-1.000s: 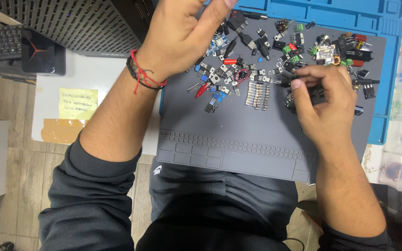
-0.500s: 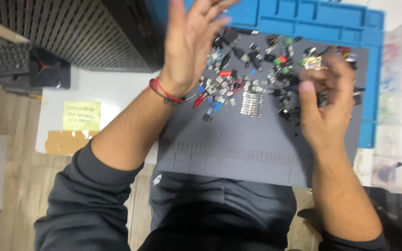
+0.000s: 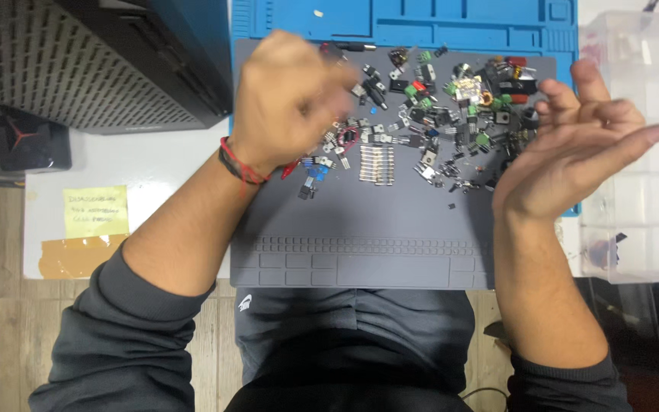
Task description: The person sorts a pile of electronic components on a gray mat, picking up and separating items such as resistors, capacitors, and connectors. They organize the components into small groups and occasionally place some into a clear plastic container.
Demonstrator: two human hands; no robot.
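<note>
- Small electronic components (image 3: pixel 429 130) scattered in a heap across the far half of the grey mat (image 3: pixel 360 229), itself on the white worktop (image 3: pixel 154 164).
- Left hand (image 3: pixel 287 99) blurred above the heap's left edge; grip state cannot be told.
- Right hand (image 3: pixel 573 152) raised at the heap's right edge, fingers spread, palm bare.
- Likely light, stiff parts with thin, bendable leads; best pinched by the body, one at a time.

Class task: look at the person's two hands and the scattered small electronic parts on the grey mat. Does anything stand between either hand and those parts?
Nothing visible does. The left hand, blurred, hovers over the left edge of the pile of small electronic parts on the grey mat. The right hand, fingers spread, is at the pile's right edge. No tool, lid or container lies between.
</note>
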